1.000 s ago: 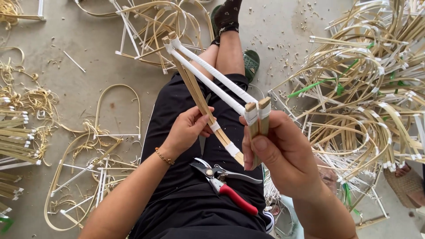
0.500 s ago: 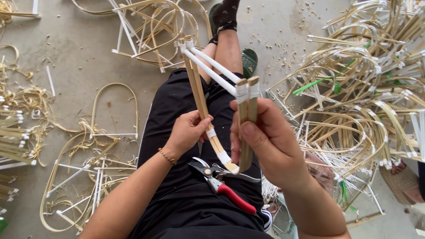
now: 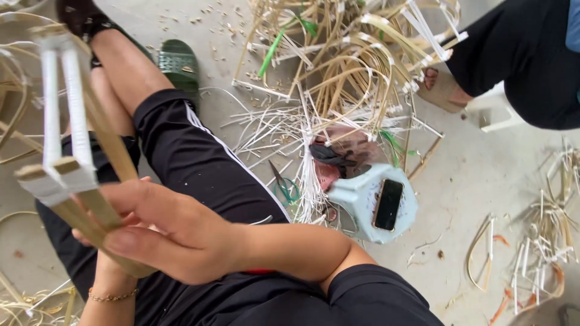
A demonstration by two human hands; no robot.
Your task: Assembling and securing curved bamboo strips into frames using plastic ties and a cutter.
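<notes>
Over my lap, at the left of the view, my right hand (image 3: 175,232) is clamped around the lower ends of a bundle of bamboo strips (image 3: 78,157), thumb pressed flat along the wood and fingers wrapped behind. My left hand (image 3: 106,265) sits mostly hidden underneath; only the wrist with its thin gold bracelet (image 3: 112,296) shows, so I cannot tell whether it is closed on the bundle or merely under it. My read is that a steady pinch matters here: I'd keep the thumb low on the strips so the ends stay level and don't fan apart, and keep the long free ends from swinging into my knee. The bundle itself is tan, flat-cut bamboo with squared ends, and two of its strips are wrapped in white tape (image 3: 60,108), running up and away from me towards the top-left corner, slightly tilted. Beside my leg on the concrete floor (image 3: 477,181) lies a big heap of bent bamboo offcuts (image 3: 344,66), and just past my thigh stands a pale blue plastic stool (image 3: 368,202) with a dark phone (image 3: 388,204) lying on it. Teal-handled scissors (image 3: 284,187) lie on the floor among the white strips. Another person's leg (image 3: 513,54) shows at top right.
</notes>
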